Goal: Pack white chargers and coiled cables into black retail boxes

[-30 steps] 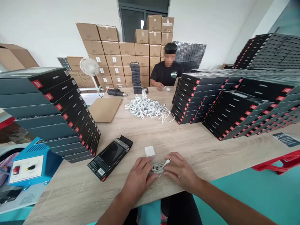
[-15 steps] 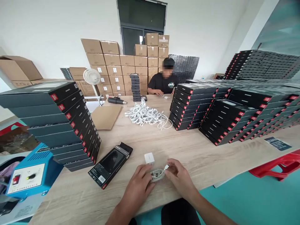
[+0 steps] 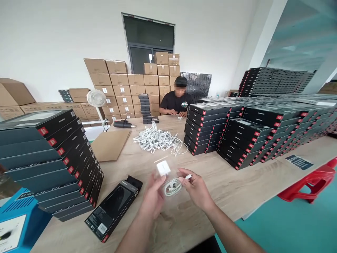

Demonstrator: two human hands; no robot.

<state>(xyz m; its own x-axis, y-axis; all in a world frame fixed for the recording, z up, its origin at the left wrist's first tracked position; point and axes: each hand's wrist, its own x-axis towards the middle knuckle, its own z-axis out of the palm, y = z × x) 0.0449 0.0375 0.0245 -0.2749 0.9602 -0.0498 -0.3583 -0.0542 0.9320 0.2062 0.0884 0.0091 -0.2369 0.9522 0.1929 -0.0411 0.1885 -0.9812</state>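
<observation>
Lifted since the earlier frame: both hands now hold the work up off the light wood tabletop [image 3: 168,225], no longer low against it. Left hand [image 3: 154,198] half open, palm turned inward, fingers [image 3: 159,183] curved up beneath the load; how firmly they grip cannot be told. Right hand [image 3: 196,188] partly closed, fingertips [image 3: 184,172] pinched at a small cable plug [image 3: 188,177].

Between the hands: a white wall charger [image 3: 163,168] above a coiled white cable [image 3: 172,187], both apparently inside a clear plastic bag [image 3: 175,172], its edges faint. Charger nearer the left hand; coil's long axis runs roughly side to side, plug end pointing toward the right hand.

Just left of the left hand, a black product box [image 3: 113,207] lies flat on the tabletop, well beside the hands. Beyond it, a tall leaning stack of black boxes [image 3: 52,158]. Ahead, a heap of white cables [image 3: 158,140], a brown cardboard sheet [image 3: 110,144] and a black heat gun [image 3: 124,124]. More black box stacks [image 3: 205,130] stand to the right. At the far side, a co-worker [image 3: 176,100] in a black T-shirt works at a small white item [image 3: 180,118].
</observation>
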